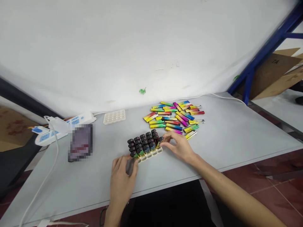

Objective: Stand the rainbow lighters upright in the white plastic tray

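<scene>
A cream tray with oval holes (149, 156) sits on the table, holding several rows of upright lighters (141, 152) with black ends and shiny coloured bodies. Its front row of holes shows bare. My left hand (124, 175) grips the tray's near left corner, thumb at the front and fingers along the left side. At the tray's right end, my right hand (178, 145) pinches one lighter (160, 140) between thumb and fingers, tilted over the holes. Whether its lower end is in a hole cannot be made out. Behind the tray lies a loose spread of rainbow-coloured lighters (174, 118).
Another holed tray (114, 117) lies flat near the wall. To the left are a power strip (75, 121) with cables and a dark blurred-out object (80, 142). A white cable (220, 95) runs along the wall. Cardboard boxes (272, 72) stand beyond the blue frame (248, 82).
</scene>
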A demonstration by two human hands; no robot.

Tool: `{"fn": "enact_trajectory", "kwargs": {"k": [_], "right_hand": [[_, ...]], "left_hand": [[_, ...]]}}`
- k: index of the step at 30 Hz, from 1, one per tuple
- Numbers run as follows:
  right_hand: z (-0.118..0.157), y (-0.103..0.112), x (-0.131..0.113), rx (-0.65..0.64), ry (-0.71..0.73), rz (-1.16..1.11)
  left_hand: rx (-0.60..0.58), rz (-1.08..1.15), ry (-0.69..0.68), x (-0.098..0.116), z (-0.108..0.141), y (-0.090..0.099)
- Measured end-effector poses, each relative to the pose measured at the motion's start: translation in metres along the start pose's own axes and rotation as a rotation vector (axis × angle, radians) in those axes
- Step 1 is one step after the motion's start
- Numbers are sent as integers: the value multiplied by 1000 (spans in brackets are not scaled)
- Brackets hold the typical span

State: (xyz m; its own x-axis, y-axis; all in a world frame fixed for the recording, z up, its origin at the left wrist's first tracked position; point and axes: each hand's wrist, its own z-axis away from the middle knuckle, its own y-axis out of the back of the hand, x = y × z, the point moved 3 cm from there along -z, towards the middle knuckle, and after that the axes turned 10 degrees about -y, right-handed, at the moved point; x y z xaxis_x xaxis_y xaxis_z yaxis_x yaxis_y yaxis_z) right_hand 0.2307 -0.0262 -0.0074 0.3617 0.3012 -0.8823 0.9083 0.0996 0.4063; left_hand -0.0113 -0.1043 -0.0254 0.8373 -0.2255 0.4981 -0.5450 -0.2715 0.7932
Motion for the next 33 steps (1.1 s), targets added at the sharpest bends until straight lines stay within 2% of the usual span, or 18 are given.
{"fn": "enact_trajectory", "kwargs": {"k": [5, 9, 11, 15, 17, 21, 24, 27, 30, 33], "right_hand": [[1, -3, 4, -43, -22, 44], [7, -7, 3, -56, 25, 127], [13, 0, 4, 40, 7, 239], [30, 30, 16, 420, -224, 629], [38, 42, 24, 480, -327, 802], [54, 52, 33, 474, -437, 956], [65, 58, 35, 481, -502, 939], [72, 67, 35, 431, -542, 810], [73, 76, 33, 331, -523, 648], [64, 73, 27, 188, -495, 436]], "left_hand": [[5, -2, -9, 0, -1, 0], [10, -13, -5, -1, -2, -1], [9, -14, -10, -1, -1, -1], [5, -8, -16, 0, 0, -1], [6, -8, -21, 1, -1, -1], [12, -2, -34, 2, -2, -1], [22, -6, -47, 2, -2, 0], [23, -13, -61, 1, -3, 0], [25, -10, -67, 1, -3, 0], [31, 0, -67, 0, -2, -1]]}}
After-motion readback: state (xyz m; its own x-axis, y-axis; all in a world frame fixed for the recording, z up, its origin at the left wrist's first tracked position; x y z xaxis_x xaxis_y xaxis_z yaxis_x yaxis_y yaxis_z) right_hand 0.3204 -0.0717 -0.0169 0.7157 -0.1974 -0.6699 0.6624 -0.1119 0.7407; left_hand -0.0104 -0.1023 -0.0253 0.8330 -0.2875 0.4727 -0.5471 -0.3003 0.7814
